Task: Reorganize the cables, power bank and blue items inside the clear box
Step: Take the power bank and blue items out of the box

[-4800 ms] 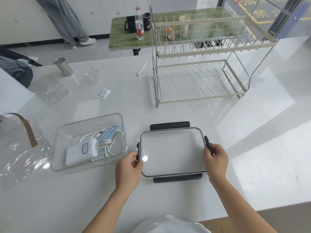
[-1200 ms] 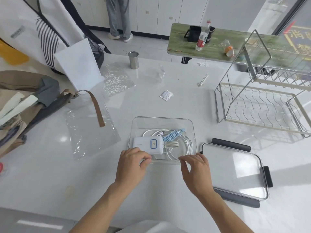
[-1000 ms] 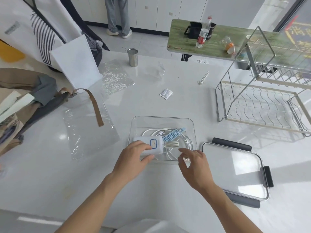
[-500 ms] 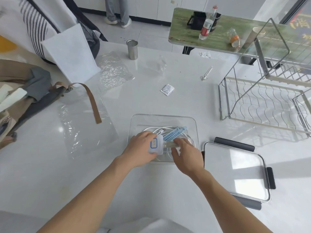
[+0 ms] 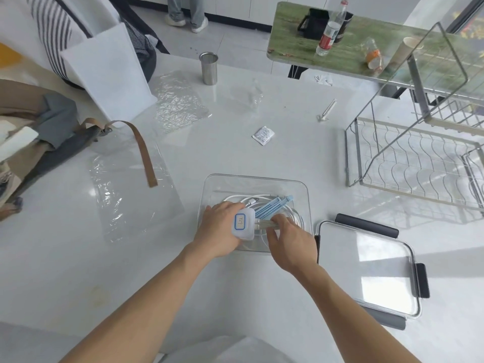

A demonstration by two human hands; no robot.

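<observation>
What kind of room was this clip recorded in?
Probably a staged workroom or lab, not a home kitchen: a bare white table carries an empty dish rack, and a folding table stands beyond on tiled floor.

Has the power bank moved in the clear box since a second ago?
Yes. The left hand has tipped the power bank up, off the clear box floor.

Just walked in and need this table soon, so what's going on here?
A person is sorting the contents of a clear box on the white table. The left hand grips a white power bank, tilted up inside the box. The right hand reaches in beside it, fingers at the blue items and white cables. The lid lies off, right of the box.
</observation>
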